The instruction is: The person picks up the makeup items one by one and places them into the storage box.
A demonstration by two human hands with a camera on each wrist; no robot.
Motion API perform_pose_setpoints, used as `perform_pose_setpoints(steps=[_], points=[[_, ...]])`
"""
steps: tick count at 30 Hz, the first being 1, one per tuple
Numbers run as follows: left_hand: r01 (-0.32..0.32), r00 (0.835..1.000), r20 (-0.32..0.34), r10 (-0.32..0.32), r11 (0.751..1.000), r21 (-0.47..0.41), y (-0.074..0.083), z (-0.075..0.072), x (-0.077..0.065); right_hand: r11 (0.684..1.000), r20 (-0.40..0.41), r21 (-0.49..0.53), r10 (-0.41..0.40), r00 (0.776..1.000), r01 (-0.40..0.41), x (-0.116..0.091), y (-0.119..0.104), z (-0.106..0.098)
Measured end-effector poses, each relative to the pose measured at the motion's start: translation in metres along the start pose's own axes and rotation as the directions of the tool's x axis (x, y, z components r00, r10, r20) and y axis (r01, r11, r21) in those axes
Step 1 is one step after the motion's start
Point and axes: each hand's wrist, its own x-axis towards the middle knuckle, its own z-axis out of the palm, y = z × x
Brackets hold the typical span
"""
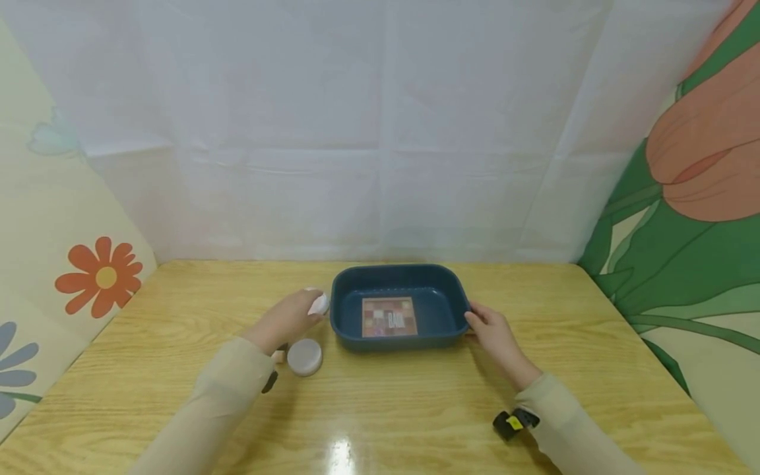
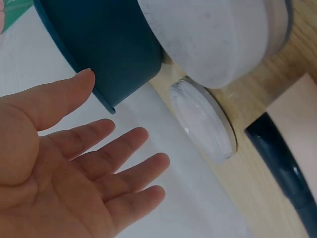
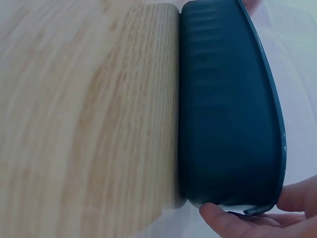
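Tray (image 1: 436, 311) sits near the table's (image 1: 410, 402) far edge, its right end pinched by the right hand (image 1: 494, 334), the left hand (image 1: 287, 323) spread beside its left end: positioning, I'd judge, next needing a left-side grip

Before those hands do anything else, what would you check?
1. Right hand on the tray: ok, gripping its right end.
2. Left hand empty: ok, palm open.
3. Patterned square inside the tray: ok, lying on its floor.
4. Space left of the tray clear: not ok, white round item and round container there.
5. Tray fully flat on the table: cannot tell.
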Motion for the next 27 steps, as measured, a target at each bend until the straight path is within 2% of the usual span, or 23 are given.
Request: perform_pose_setpoints(steps=[12,18,27], points=[[0.064,0.998,-0.029,-0.064,0.998,-0.004,-0.01,0.009,0.005,1.0,-0.009,0.013,0.001,1.0,-0.001,0.001,0.0,0.001],[0.085,0.996,-0.005,-0.085,0.996,-0.025,-0.011,0.01,0.008,1.0,-0.018,0.022,-0.004,1.0,0.004,0.001,-0.001,0.002],[0.093,0.995,0.025,-0.093,0.995,0.02,-0.014,0.01,0.016,1.0,-0.008,0.0,0.008,1.0,-0.008,0.0,-0.001,0.0]])
